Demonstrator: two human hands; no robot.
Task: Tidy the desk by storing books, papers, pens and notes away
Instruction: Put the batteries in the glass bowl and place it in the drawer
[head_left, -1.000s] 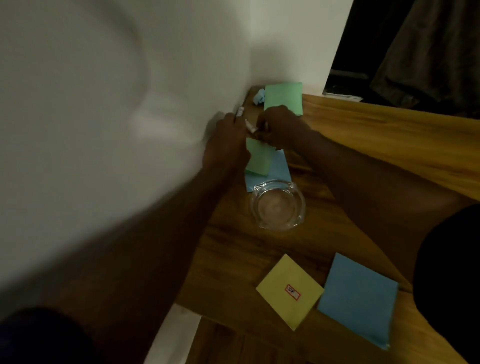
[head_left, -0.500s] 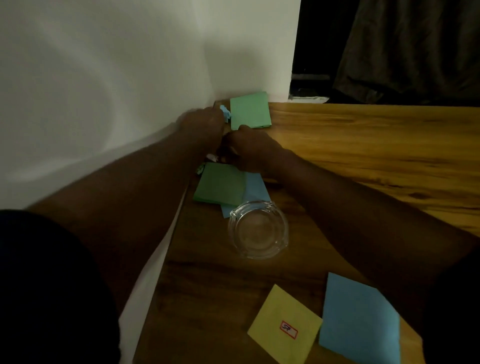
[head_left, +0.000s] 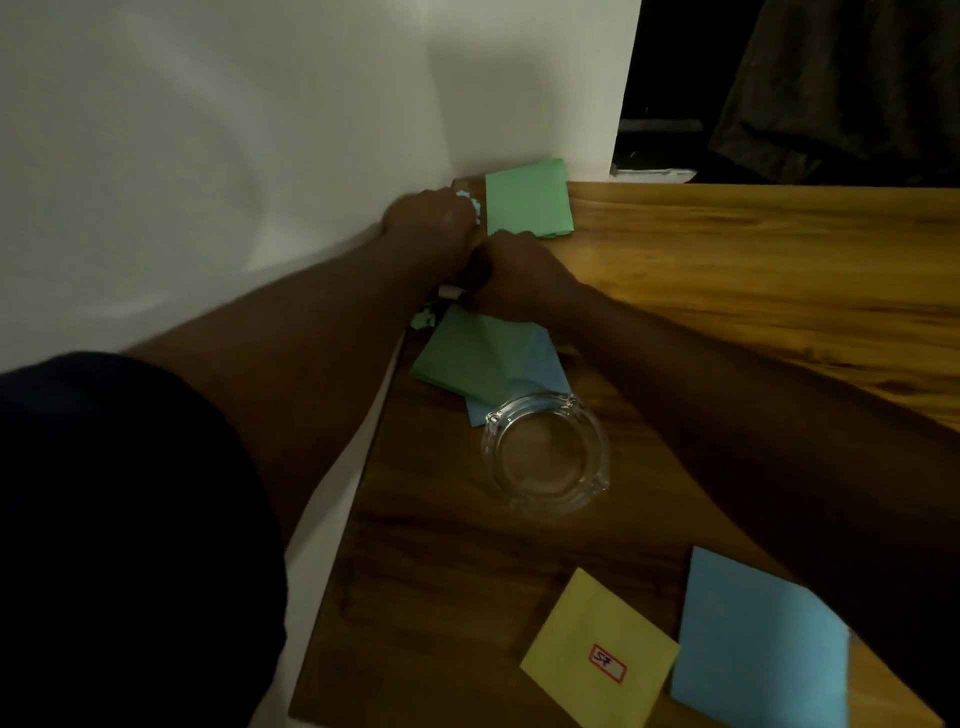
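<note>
My left hand (head_left: 431, 223) is at the desk's back left corner by the wall, its fingers curled around a crumpled blue paper scrap (head_left: 470, 203). My right hand (head_left: 519, 275) sits just beside it, fingers curled, with the white end of a pen (head_left: 451, 292) poking out at its left. Behind the hands lies a green note (head_left: 527, 200). In front of them another green note (head_left: 462, 353) overlaps a blue note (head_left: 545, 364). A yellow note (head_left: 597, 649) with a red-bordered label and a blue note (head_left: 758, 639) lie near the front edge.
A clear glass ashtray (head_left: 545, 452) stands on the wooden desk (head_left: 727, 291), just in front of the overlapped notes. A white wall (head_left: 208, 156) runs along the desk's left side. Small green scraps (head_left: 423, 317) lie by the wall. Dark cloth hangs at the back right.
Both hands have slid toward the back corner. My left hand has reached the crumpled blue scrap. The green note in front of the hands now lies flat and uncovered.
</note>
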